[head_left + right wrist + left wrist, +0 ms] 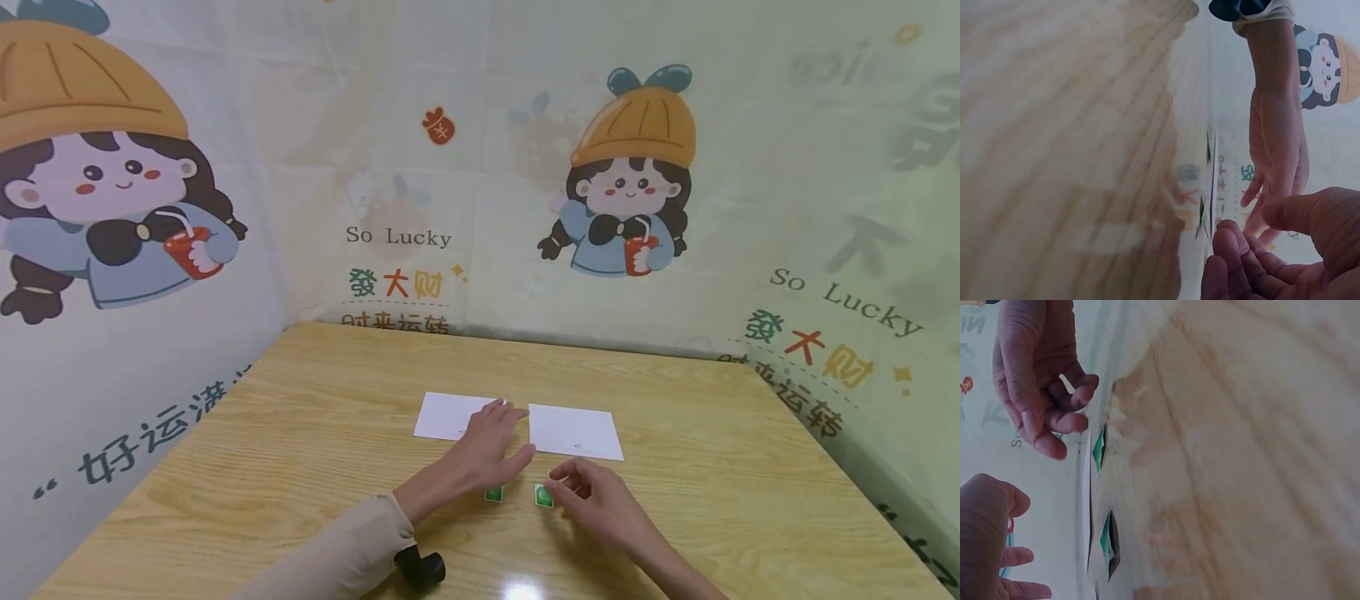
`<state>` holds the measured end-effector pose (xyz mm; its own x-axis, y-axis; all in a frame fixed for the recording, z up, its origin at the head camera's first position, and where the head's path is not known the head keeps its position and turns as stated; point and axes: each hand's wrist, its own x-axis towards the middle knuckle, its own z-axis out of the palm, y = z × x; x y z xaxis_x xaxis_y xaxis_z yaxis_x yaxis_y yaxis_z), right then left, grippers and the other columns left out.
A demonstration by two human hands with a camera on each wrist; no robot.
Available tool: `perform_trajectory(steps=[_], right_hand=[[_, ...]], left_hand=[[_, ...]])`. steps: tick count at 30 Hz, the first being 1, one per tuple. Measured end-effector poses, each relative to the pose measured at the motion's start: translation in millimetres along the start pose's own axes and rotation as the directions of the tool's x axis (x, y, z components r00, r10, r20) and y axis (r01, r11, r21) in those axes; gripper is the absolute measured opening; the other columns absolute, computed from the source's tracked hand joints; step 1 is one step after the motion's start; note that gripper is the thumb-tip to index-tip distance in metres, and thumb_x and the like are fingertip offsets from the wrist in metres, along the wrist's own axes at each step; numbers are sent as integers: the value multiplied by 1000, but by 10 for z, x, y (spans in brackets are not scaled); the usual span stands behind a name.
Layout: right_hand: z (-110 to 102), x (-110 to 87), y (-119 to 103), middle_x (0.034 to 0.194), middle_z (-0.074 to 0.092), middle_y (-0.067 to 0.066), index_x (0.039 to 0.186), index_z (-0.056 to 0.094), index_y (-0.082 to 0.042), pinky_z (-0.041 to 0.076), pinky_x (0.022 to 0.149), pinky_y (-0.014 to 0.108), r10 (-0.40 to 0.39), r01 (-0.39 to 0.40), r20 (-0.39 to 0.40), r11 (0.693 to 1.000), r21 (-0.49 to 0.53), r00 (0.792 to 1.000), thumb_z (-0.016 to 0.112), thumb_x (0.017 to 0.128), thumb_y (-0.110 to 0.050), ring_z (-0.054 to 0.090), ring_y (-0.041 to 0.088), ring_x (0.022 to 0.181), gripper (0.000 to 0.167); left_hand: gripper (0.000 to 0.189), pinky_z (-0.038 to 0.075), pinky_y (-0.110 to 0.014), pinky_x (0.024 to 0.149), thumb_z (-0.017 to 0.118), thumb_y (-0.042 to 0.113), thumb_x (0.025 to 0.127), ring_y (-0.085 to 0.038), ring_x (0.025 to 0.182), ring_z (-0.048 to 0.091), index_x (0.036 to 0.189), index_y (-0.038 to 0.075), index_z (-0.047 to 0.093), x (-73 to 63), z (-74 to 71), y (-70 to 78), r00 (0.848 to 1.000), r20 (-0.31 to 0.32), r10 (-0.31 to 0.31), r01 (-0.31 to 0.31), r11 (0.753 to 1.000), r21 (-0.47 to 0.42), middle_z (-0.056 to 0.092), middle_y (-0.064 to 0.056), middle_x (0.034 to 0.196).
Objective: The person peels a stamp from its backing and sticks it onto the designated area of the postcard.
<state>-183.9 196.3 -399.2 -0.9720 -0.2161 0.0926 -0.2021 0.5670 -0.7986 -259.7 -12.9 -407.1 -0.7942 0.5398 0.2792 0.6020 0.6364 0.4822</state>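
Two small green stamp-like squares with pale edges lie on the table, a left one point(493, 495) and a right one point(543, 496). Beyond them are two flat white paper rectangles, one on the left point(442, 415) and one on the right point(576, 432). My left hand point(495, 446) hovers with extended fingers, partly covering the left paper and the top of the left green square. Beside the right square is my right hand point(596, 498), fingers loosely bent. In the left wrist view, nothing shows between the right hand's fingers point(1065, 422). Whether its fingertips touch the square I cannot tell.
The wooden table point(322, 417) stretches around the papers on all sides. A printed cloth point(487, 192) hangs behind and beside it. A black device point(420, 569) sits at my left sleeve's cuff.
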Motion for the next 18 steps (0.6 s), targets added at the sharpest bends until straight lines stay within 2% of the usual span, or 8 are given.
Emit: perform_trajectory(steps=[6, 12, 18], right_hand=[[5, 73, 43, 74, 67, 2, 100, 66, -1, 45, 53, 23, -11, 10, 43, 1000, 24, 999, 70, 96, -18, 58, 9, 59, 17], [10, 108, 75, 71, 66, 2, 98, 65, 0, 44, 49, 24, 12, -13, 56, 1000, 8, 998, 71, 94, -17, 56, 12, 56, 19], [17, 149, 101, 66, 63, 1, 97, 63, 0, 44, 46, 24, 52, -53, 65, 999, 9, 996, 72, 93, -16, 56, 12, 54, 19]], left_hand=[[51, 25, -56, 120, 54, 35, 100, -41, 148, 32, 143, 7, 54, 102, 54, -23, 1000, 14, 5, -6, 999, 32, 49, -24, 150], [48, 26, -54, 120, 57, 34, 100, -38, 149, 33, 140, 9, 57, 185, 107, -35, 999, 40, -29, 26, 997, 75, 50, -20, 150], [45, 27, -53, 120, 56, 31, 100, -38, 148, 34, 139, 9, 58, 254, 147, -52, 998, 52, -35, 29, 994, 109, 52, -19, 149]])
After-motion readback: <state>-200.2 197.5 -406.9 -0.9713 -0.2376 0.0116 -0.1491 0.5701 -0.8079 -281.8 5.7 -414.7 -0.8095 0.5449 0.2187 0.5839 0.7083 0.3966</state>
